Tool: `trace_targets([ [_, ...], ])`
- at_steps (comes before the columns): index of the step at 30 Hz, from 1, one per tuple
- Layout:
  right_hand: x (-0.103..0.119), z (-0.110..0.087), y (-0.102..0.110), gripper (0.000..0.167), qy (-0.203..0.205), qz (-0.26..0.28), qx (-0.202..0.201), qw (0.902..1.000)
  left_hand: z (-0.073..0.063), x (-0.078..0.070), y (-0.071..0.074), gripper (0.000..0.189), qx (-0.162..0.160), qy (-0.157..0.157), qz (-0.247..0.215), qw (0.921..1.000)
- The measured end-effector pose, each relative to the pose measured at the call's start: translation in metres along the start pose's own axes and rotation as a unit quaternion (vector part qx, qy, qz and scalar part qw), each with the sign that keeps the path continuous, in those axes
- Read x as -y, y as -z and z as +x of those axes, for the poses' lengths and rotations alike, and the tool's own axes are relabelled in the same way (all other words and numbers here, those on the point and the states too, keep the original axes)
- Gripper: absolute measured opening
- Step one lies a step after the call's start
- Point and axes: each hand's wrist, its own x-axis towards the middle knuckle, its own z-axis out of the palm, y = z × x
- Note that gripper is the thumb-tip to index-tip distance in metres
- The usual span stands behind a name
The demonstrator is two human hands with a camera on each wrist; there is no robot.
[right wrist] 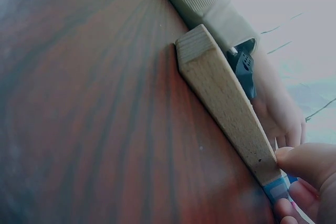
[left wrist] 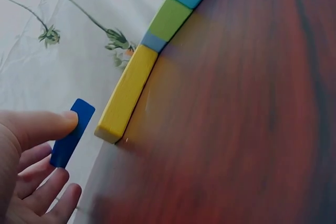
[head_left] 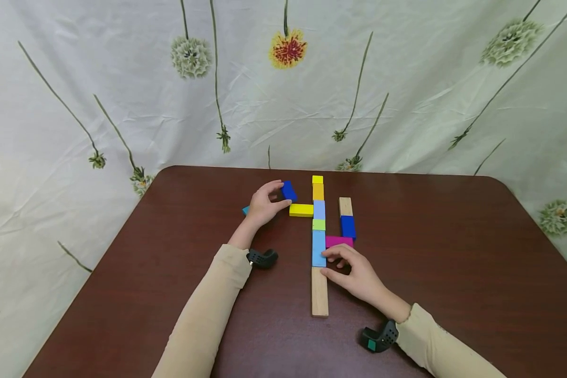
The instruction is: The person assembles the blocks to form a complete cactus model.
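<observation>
A dark blue block is pinched between the thumb and fingers of my left hand. Just below it lies a yellow block, one end against a long row of blocks. My right hand rests beside that row, fingers loosely bent. Its index fingertip touches the light blue block, while the thumb tip lies at the far end of the long plain wooden block. A lime green block and a periwinkle block continue the row away from me.
Orange and yellow blocks top the row. From its right side a magenta block reaches to another blue block and a short wooden block. A teal block shows partly behind my left hand. Floral cloth hangs behind the table.
</observation>
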Motion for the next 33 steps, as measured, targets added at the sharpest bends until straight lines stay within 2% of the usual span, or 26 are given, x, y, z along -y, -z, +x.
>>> trace_targets([
  [2, 0.0, 0.0, 0.0, 0.028, -0.001, 0.0, 0.0, 1.0, 0.001, 0.0, -0.002, 0.053, 0.0, -0.01, 0.015, 0.9998],
  [5, -0.014, 0.001, -0.004, 0.029, 0.0, -0.003, -0.003, 1.0, 0.003, 0.001, -0.005, 0.052, 0.0, -0.017, 0.035, 0.9992],
  [9, -0.035, 0.001, -0.009, 0.03, 0.002, -0.01, -0.007, 0.9999, 0.005, 0.001, -0.006, 0.051, 0.002, -0.007, 0.048, 0.9988],
  [12, -0.041, 0.001, -0.009, 0.03, 0.007, -0.011, -0.007, 0.9999, 0.007, 0.0, -0.008, 0.051, 0.006, 0.006, 0.055, 0.9985],
  [22, -0.042, 0.002, -0.009, 0.028, 0.016, 0.003, -0.003, 0.9999, 0.012, -0.002, -0.01, 0.053, 0.026, 0.048, 0.134, 0.9895],
  [26, -0.04, 0.001, -0.008, 0.029, 0.014, 0.0, -0.003, 0.9999, 0.014, -0.003, -0.011, 0.052, 0.025, 0.058, 0.141, 0.988],
  [33, -0.04, 0.001, -0.008, 0.029, 0.014, -0.003, -0.002, 0.9999, 0.014, -0.004, -0.014, 0.048, 0.007, 0.055, 0.153, 0.9867],
])
